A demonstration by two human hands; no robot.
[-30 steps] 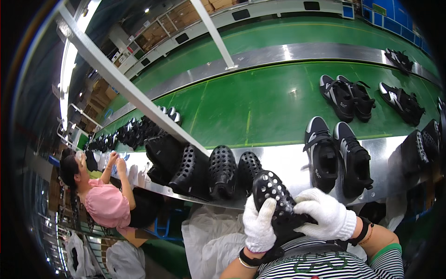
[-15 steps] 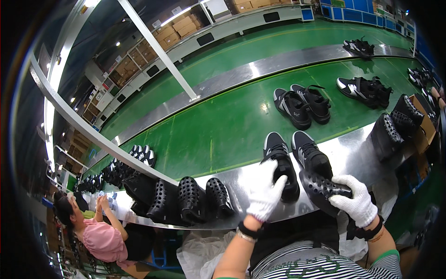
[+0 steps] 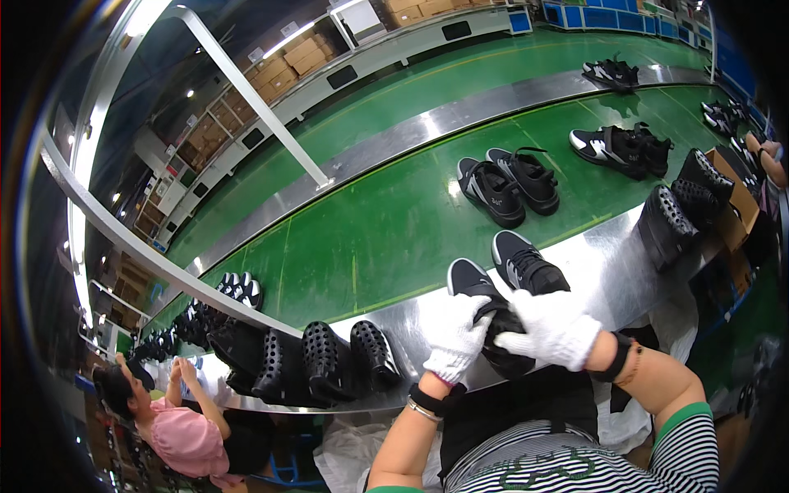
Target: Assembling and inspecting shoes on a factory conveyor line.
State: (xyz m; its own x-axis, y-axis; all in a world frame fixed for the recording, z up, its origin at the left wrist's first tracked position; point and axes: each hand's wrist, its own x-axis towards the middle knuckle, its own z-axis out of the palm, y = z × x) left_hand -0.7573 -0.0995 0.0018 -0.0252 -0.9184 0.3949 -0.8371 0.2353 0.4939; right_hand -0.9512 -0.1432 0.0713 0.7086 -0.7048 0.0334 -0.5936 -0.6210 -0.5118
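Note:
Both my hands wear white knitted gloves and meet over a black sneaker (image 3: pixel 468 275) with a pale toe edge. Its toe points away from me on the metal ledge. My left hand (image 3: pixel 460 329) grips the shoe's upper from the left. My right hand (image 3: pixel 555 329) reaches across from the right, its fingers closed at the shoe's opening. The gloves hide much of the opening. Just right of it stands the matching sneaker (image 3: pixel 530 263), its heel behind my right hand. The perforated black insert seen before is not recognisable now.
Several perforated black shoe forms (image 3: pixel 326 361) stand left on the metal ledge (image 3: pixel 419 316); more forms (image 3: pixel 670 226) and a cardboard box (image 3: pixel 734 201) are at right. Sneaker pairs (image 3: pixel 509 189) sit on the green belt (image 3: pixel 378 222). A person in pink (image 3: pixel 185 435) works at left.
My right hand has moved left from the right-hand sneaker, where it held a perforated insert, to the left-hand sneaker. My left hand has closed on that shoe. The view has shifted slightly.

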